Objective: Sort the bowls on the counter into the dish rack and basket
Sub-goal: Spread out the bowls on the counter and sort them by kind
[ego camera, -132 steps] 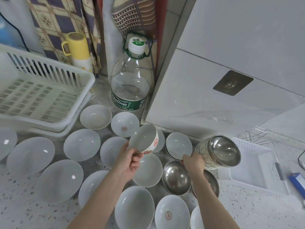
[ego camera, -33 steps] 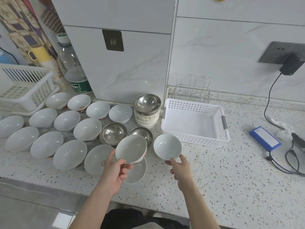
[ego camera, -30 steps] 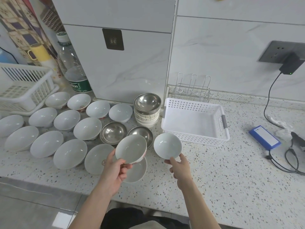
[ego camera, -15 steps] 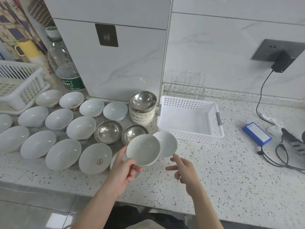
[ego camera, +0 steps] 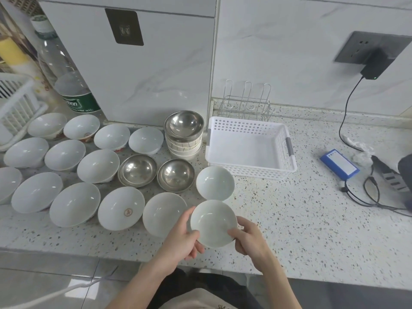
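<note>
Now that the bowl carried a second ago by the right hand (ego camera: 249, 238) is set down near the basket (ego camera: 249, 148), the remaining small bowl (ego camera: 213, 223) is gripped at its rim by both hands, left hand (ego camera: 181, 243) included, fingers curled, ready for sorting.

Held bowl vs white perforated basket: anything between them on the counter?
Head view: one white bowl sits on the counter between the held bowl and the basket; otherwise bare speckled counter.

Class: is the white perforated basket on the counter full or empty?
Empty: the basket shows only its bare white floor, with no bowls inside.
</note>
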### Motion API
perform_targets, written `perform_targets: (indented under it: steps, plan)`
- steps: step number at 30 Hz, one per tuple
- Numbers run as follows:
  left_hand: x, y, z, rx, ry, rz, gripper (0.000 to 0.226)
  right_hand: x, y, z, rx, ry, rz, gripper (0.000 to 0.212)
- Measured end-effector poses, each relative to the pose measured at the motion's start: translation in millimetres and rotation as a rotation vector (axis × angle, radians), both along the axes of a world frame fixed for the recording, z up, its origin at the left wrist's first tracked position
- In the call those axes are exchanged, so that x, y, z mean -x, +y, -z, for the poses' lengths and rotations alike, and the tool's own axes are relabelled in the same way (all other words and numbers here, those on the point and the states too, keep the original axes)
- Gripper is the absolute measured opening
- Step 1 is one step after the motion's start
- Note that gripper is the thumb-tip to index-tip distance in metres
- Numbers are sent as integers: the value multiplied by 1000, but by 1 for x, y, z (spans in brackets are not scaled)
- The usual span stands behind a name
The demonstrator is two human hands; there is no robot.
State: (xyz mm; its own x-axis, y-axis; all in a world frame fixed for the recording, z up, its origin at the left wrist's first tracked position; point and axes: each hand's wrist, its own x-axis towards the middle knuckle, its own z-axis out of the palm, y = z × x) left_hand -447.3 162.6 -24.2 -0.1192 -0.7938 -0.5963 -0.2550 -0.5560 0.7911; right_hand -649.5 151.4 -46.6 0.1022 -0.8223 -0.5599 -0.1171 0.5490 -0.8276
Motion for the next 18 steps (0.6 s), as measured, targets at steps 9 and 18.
perform_targets:
  steps: [9,18]
  plan:
    - [-1,1,13,52,-80,85,74,-8,2,8,14,65,26,33]
    - [-4,-1,14,182,-197,260,94,-5,-7,15,-51,61,-37,37]
